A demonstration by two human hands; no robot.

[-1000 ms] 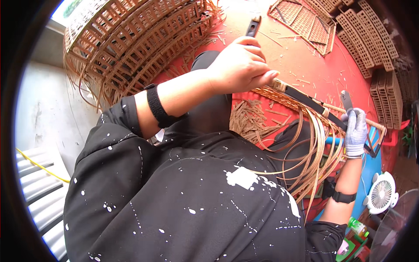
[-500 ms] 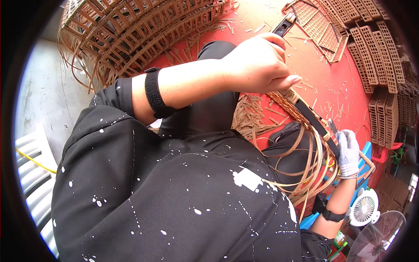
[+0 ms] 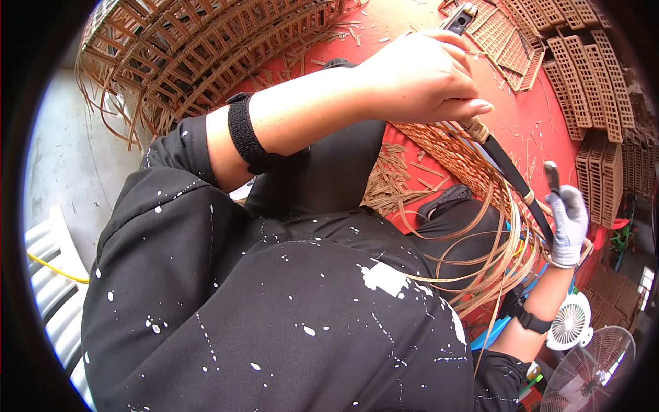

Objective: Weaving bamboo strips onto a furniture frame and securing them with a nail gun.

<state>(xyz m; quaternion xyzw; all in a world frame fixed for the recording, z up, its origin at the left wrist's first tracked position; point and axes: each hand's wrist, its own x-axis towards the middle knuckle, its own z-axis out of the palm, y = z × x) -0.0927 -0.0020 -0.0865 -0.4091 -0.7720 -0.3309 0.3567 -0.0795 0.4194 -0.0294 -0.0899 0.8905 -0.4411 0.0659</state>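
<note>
My bare left hand (image 3: pixel 425 77) is closed over the upper part of a woven wicker piece (image 3: pixel 446 152), at its long edge bar. A black-covered stretch of that bar (image 3: pixel 506 163) shows below the hand. Past the knuckles a black fitting with a metal tip (image 3: pixel 460 19) sticks out. My right hand (image 3: pixel 570 225), in a pale glove, is closed on a short dark flat tool (image 3: pixel 552 177) that points upward, beside the bar's lower end. Long loose wicker strands (image 3: pixel 491 264) hang in loops between the woven piece and my lap.
A large wicker lattice (image 3: pixel 206 51) stands at the far left. Cut strips (image 3: pixel 395 180) lie on the red floor (image 3: pixel 384 27). Stacked lattice panels (image 3: pixel 597 89) line the right. Two fans, one small and white (image 3: pixel 570 321), one larger (image 3: pixel 590 384), stand lower right. A white chair (image 3: pixel 51 275) is at left.
My left hand has shifted a little right and up with the woven piece, showing more of its weave. My right hand has moved right and up, its tool now upright and farther from the bar.
</note>
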